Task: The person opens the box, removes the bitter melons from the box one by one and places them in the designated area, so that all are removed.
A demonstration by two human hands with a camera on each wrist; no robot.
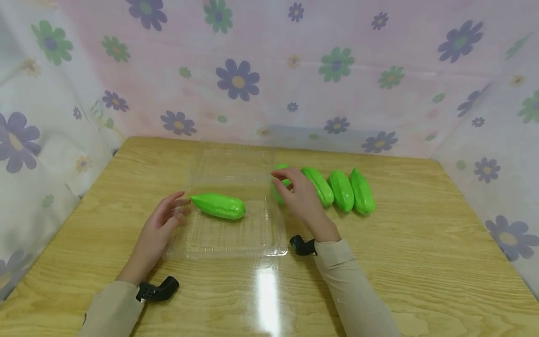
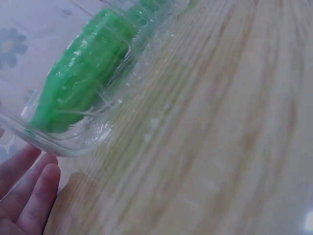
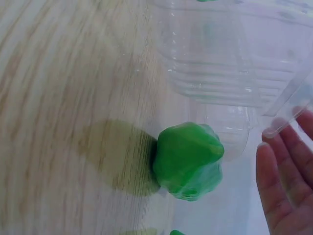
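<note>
A clear plastic clamshell box [image 1: 227, 241] lies with its lid [image 1: 236, 161] folded back. One glossy green gourd [image 1: 219, 206], ridged and pointed at one end, rests inside it, tip to the left. My left hand [image 1: 162, 220] is at the box's left side, fingers loosely bent; in the left wrist view its fingertips [image 2: 49, 171] are right at the rim. My right hand [image 1: 299, 196] is over the right side, and its fingertips [image 3: 274, 129] meet the box's edge in the right wrist view. Another green gourd [image 3: 188, 161] stands beside the box, partly hidden behind that hand in the head view.
Three more green gourds, among them a middle one [image 1: 341, 191], lie side by side right of my right hand. The wooden table [image 1: 421, 262] ends at a flowered cloth [image 1: 269, 84] behind and at both sides. Each wrist carries a black camera mount [image 1: 157, 289].
</note>
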